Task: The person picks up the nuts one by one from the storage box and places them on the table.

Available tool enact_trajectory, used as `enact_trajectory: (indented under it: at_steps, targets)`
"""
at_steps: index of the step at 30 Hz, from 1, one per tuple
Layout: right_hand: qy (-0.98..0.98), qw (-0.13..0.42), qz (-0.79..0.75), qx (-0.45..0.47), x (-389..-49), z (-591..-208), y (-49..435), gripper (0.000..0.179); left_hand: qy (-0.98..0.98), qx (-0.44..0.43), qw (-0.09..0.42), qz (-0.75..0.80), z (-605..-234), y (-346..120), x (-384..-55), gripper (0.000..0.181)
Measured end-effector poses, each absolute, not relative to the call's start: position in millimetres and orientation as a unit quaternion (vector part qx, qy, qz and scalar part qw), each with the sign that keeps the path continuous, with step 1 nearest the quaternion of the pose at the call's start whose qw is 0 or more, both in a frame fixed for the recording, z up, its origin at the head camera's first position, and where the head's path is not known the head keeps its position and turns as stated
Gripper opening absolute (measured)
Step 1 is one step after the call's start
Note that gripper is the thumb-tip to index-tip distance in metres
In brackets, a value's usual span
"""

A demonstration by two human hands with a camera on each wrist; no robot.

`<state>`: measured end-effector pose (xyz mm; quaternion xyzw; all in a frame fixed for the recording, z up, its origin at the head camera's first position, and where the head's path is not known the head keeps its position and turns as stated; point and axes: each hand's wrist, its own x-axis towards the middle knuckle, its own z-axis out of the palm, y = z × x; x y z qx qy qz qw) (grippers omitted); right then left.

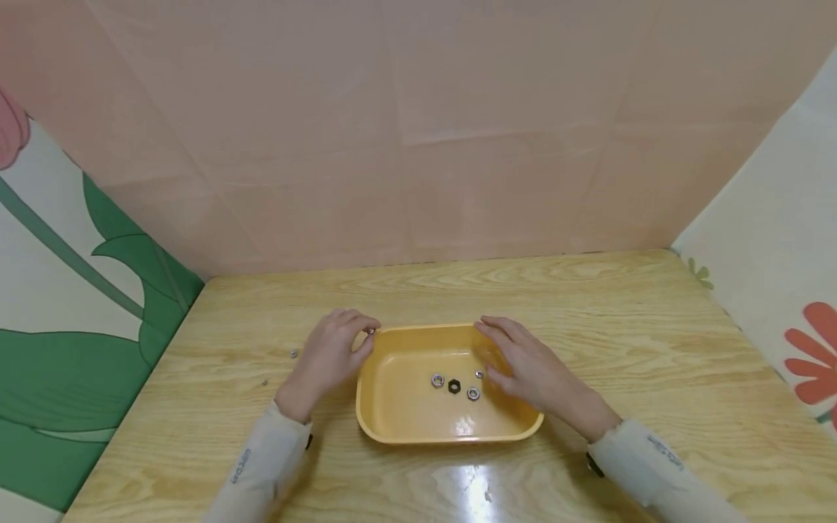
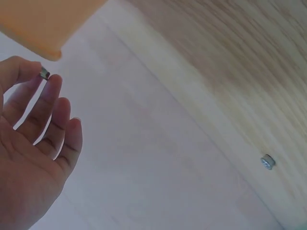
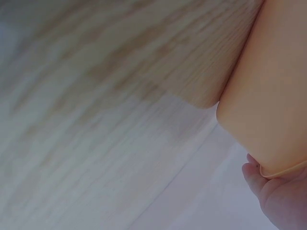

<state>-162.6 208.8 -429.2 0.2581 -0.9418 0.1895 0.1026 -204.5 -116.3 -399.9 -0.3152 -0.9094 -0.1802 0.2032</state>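
A yellow plastic basin (image 1: 412, 428) sits on the wooden table. Between thumb and index finger, my left hand (image 1: 333, 352) pinches a small metal nut (image 2: 44, 73) just beside the basin's far left corner. My right hand (image 1: 530, 367) holds the basin by its far right rim, thumb on the inner side and fingertips over the edge. Inside the basin lie a silver hex nut (image 1: 437, 380), a black nut (image 1: 454, 386), another silver nut (image 1: 473, 394) and a smaller nut (image 1: 479, 375) near the right thumb.
Left of my left hand, a small nut (image 1: 293, 354) and a tinier metal piece (image 1: 264, 382) lie on the table (image 1: 621, 327). A pink covering (image 1: 405, 145) rises behind the table's far edge, with flower-printed sheets at both sides.
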Motion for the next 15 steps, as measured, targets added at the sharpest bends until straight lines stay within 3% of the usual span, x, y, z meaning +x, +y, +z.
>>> enact_trajectory:
  at_steps: [15]
  targets:
    - [-0.944, 0.089, 0.193, 0.251, -162.2, -428.2, 208.0, 0.069, -0.912, -0.308, 0.199, -0.186, -405.9, -128.1, -213.4, 0.017]
